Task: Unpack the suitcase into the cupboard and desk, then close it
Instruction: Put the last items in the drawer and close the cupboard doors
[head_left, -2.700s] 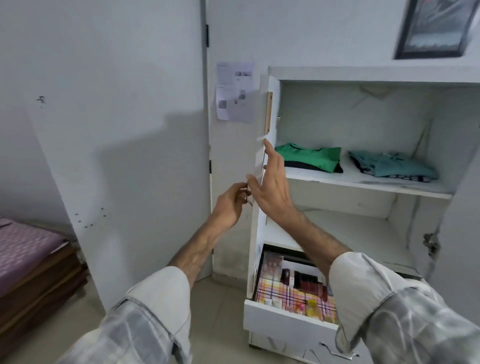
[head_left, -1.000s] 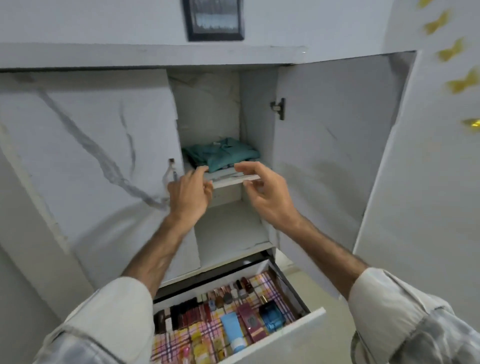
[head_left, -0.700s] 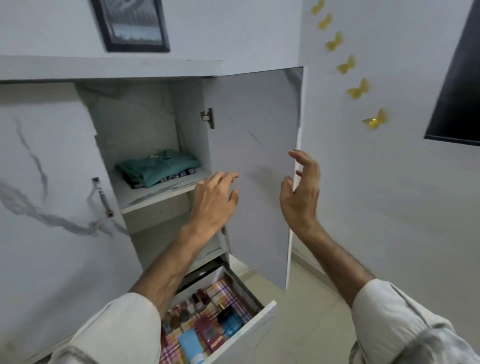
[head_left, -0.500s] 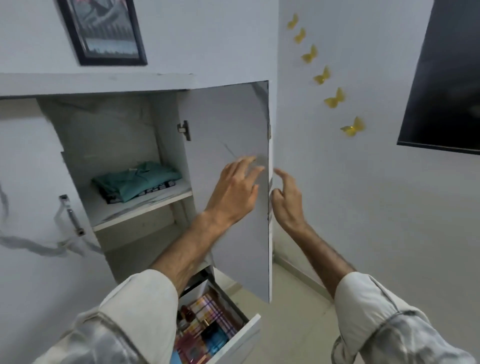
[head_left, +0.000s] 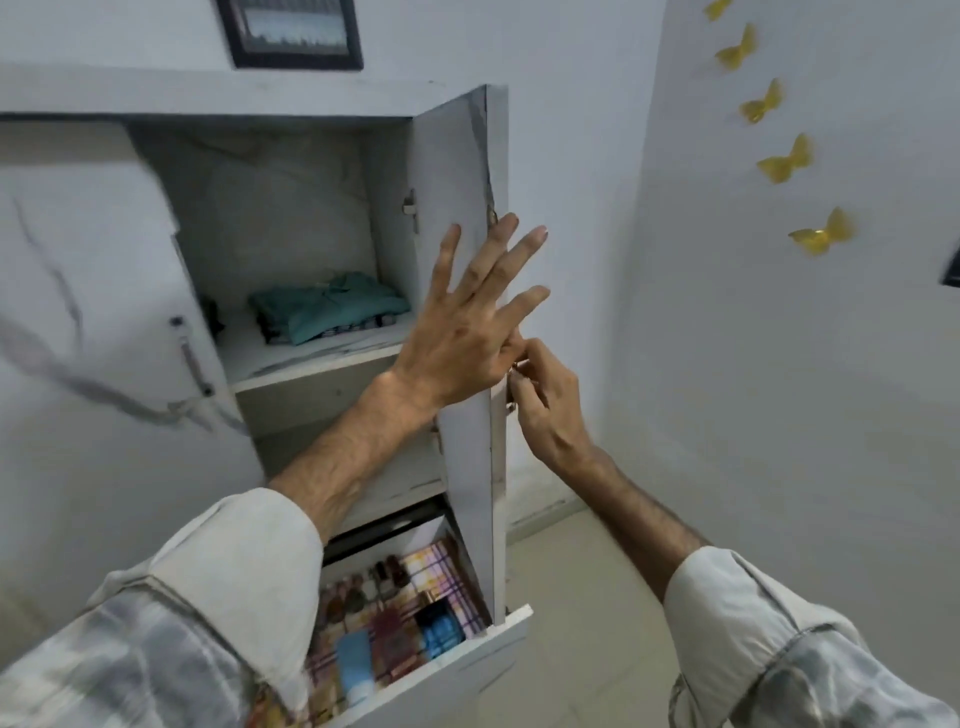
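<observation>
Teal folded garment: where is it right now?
In the head view, the teal folded garment lies on the cupboard's white upper shelf, left of the open white door.

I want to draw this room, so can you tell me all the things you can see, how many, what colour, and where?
Cupboard door: one, white, swung open at the right of the cupboard.
Folded clothes: one teal pile, on the upper shelf.
Drawer: one, white, pulled open below, with small items on a checked liner.
Butterfly stickers: five showing, yellow, on the right wall.
Picture frame: one, black, above the cupboard.
Left hand: fingers spread, at the door.
Right hand: fingers curled at the door's outer edge.
</observation>
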